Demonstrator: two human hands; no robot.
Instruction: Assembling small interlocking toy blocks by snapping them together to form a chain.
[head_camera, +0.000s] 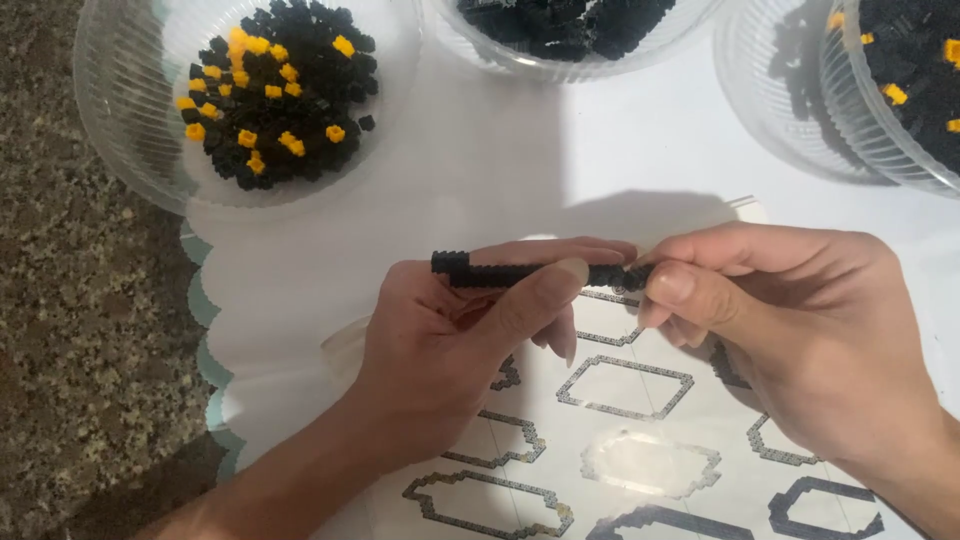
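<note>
Head view, looking straight down. Left hand (450, 330) holds a thin black strip of small bricks (530, 273) level, thumb (545, 290) pressed over its front and fingers behind, so it is clamped on the strip. The strip's left end sticks out free past the hand. Right hand (790, 320) pinches the strip's right end between thumb and forefinger, closed on it. Both hands meet at the strip, just above a printed sheet (640, 400).

The sheet lies on a white tabletop (600, 150) and shows grey outline shapes made of tiny squares, some long with notched corners; darker outlines sit at the bottom right. 1 pale glare patch covers a shape near the lower middle.

3 clear ribbed plastic bowls sit along the top edge. The left bowl (120, 100) holds black and yellow small bricks (270, 90) heaped together. The middle bowl (570, 62) is cut off by the frame and shows only black pieces. The right bowl (780, 110) looks like 2 stacked or overlapping bowls, cannot tell which, with black pieces and a few yellow.

A speckled stone surface (80, 300) runs down the left side, next to a scalloped pale green edge (205, 330) of the white cover.
</note>
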